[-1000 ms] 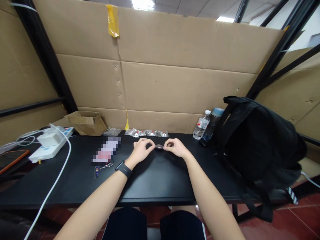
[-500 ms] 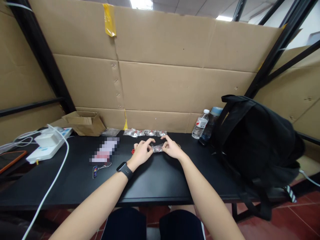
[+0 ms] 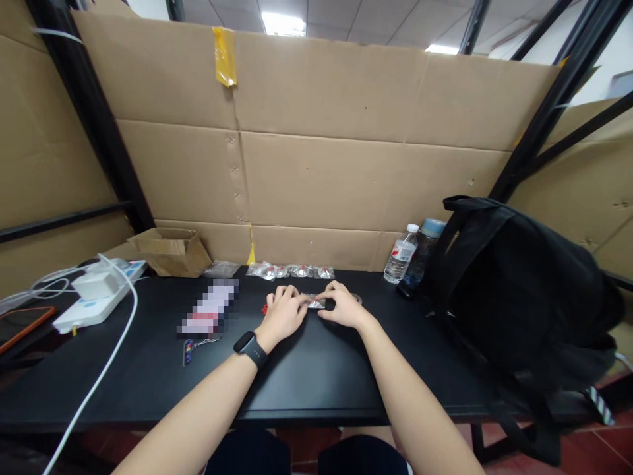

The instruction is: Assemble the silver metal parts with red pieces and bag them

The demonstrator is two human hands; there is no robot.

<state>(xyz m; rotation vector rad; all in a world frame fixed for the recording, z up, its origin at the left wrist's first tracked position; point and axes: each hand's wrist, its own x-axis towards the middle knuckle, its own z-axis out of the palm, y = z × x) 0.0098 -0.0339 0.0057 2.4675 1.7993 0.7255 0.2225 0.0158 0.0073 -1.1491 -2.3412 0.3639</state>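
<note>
A small clear plastic packet (image 3: pixel 317 305) lies on the black table between my two hands. At its left end, my left hand (image 3: pixel 284 315) has its thumb and forefinger closed on the packet's edge, with the other fingers bent. My right hand (image 3: pixel 345 306) rests at the other end, a fingertip touching the packet and the thumb spread apart below. Something small and red (image 3: pixel 265 309) shows partly beside my left hand. Part of a ring-shaped thing (image 3: pixel 358 299) peeks out behind my right hand. What is inside the packet is too small to make out.
Several clear packets with silvery round things (image 3: pixel 301 271) line the back of the table. Leftward are a blurred-out phone-like item (image 3: pixel 210 309), a keyring (image 3: pixel 188 351), a cardboard box (image 3: pixel 173 254) and a power strip (image 3: pixel 99 300). Bottles (image 3: pixel 400 254) and a black backpack (image 3: pixel 519 297) stand right.
The view has tipped up slightly. My right thumb and forefinger have changed position at the packet, the raised forefinger coming down onto it. My left fingers have lowered towards the table.
</note>
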